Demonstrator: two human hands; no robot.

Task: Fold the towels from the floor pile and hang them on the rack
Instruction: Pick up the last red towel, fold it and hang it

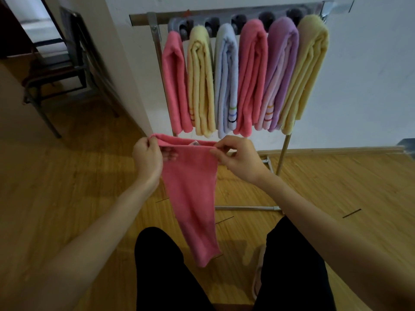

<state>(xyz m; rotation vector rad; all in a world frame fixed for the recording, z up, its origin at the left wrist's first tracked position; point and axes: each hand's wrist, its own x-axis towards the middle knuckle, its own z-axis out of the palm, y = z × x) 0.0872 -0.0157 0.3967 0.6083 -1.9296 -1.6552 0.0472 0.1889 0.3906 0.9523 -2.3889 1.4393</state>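
Note:
A pink towel (192, 198) hangs lengthwise in front of me, its lower end down between my knees. My left hand (147, 158) pinches its top left corner. My right hand (238, 157) pinches the top right corner, so the top edge is stretched flat between both hands. Just behind stands the metal rack (155, 37) against the white wall. Several folded towels hang side by side on it: pink (174, 86), yellow (201, 86), pale blue (225, 86), pink (251, 81), purple (279, 75) and yellow (307, 70). No floor pile is in view.
The rack's foot bar (244, 207) lies on the wooden floor just ahead of my legs. A dark metal chair (56, 70) stands at the left near a doorway. A wooden skirting board (332, 151) runs along the wall at the right.

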